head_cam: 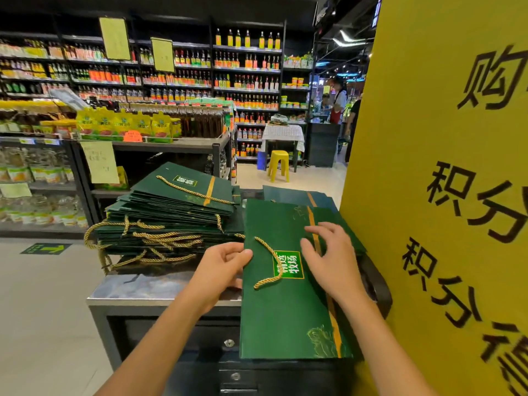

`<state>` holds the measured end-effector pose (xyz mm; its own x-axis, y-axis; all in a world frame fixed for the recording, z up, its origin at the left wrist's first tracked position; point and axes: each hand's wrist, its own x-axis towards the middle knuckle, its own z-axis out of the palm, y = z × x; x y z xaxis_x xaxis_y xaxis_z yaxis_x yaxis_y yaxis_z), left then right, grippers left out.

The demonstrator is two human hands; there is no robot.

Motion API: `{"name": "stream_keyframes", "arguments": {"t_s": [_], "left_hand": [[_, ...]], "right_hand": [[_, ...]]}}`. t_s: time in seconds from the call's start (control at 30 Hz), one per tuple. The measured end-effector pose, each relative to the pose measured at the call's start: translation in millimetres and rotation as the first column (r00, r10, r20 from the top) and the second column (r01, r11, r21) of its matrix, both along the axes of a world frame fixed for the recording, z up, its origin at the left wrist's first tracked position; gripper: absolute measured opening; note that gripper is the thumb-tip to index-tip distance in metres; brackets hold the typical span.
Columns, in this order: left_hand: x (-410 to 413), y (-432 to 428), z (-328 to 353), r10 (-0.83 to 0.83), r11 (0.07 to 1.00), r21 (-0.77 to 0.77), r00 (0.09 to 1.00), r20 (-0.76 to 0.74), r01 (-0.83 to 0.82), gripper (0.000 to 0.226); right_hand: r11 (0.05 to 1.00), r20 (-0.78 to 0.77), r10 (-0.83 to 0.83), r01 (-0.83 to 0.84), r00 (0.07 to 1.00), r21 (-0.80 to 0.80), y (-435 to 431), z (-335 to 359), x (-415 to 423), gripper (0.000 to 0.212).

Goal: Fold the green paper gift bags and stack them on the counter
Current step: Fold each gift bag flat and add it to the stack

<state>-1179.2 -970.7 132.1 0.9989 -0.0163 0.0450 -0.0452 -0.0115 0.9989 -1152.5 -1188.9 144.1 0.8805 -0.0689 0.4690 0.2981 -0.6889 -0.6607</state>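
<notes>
A flat green paper gift bag (283, 315) with a gold stripe, a white-lettered label and a gold rope handle lies in front of me, its near end hanging over the counter edge. My left hand (221, 270) pinches its left edge with curled fingers. On the bag's right side, near the gold stripe, rests my right hand (331, 258) with fingers spread. A tall stack of folded green bags (171, 215) with gold rope handles sits on the counter to the left. Further green bags (297, 195) lie under and behind the held one.
The steel counter (137, 287) has a dark cabinet with locks below. A big yellow sign with black characters (443, 181) stands close on the right. Shop shelves of bottles and packets fill the background, with a yellow stool (278, 164) and people further back.
</notes>
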Motion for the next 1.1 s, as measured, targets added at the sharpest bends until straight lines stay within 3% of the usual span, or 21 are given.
{"name": "stream_keyframes", "arguments": {"t_s": [0.1,0.17,0.23,0.33,0.6,0.7,0.77,0.87,1.0,1.1], "left_hand": [[2,1,-2,-0.022,1.0,0.02,1.0,0.007,0.022,0.017],[2,3,-4,-0.029,0.999,0.024,0.999,0.012,0.029,0.017],[2,5,-6,-0.034,0.999,0.025,0.999,0.014,0.034,0.017],[1,7,-5,-0.042,0.998,0.044,0.999,0.017,0.041,0.018],[5,9,-9,-0.048,0.999,0.006,0.999,0.012,0.048,0.02],[6,10,-10,-0.049,0.999,-0.003,0.999,0.011,0.049,0.019],[7,11,-11,-0.045,0.999,-0.002,0.999,0.01,0.045,0.019],[8,12,-13,-0.043,0.999,-0.014,0.999,0.017,0.043,0.02],[9,13,-13,-0.036,0.999,-0.02,0.999,0.013,0.036,0.019],[10,12,-13,-0.035,0.999,-0.027,0.999,0.007,0.035,0.019]], "right_hand": [[0.979,0.011,0.197,-0.196,0.98,-0.054,26,-1,1,0.037],[0.967,0.018,0.228,-0.224,0.974,-0.12,40,-5,7,0.037],[0.971,0.041,0.204,-0.197,0.978,-0.138,48,-11,12,0.022],[0.979,0.064,0.205,-0.205,0.977,-0.018,50,-20,15,0.002],[0.897,0.033,0.219,-0.214,0.975,0.386,44,-17,15,0.009],[0.875,0.013,0.237,-0.219,0.971,0.431,41,-16,16,0.008],[0.87,0.018,0.266,-0.248,0.964,0.427,38,-14,14,0.003],[0.876,0.033,0.394,-0.387,0.918,0.287,28,-8,6,0.025],[0.803,-0.18,0.589,-0.596,0.788,0.017,14,-6,-6,0.04],[0.766,-0.21,0.616,-0.64,0.759,-0.063,15,-10,-6,0.037]]}}
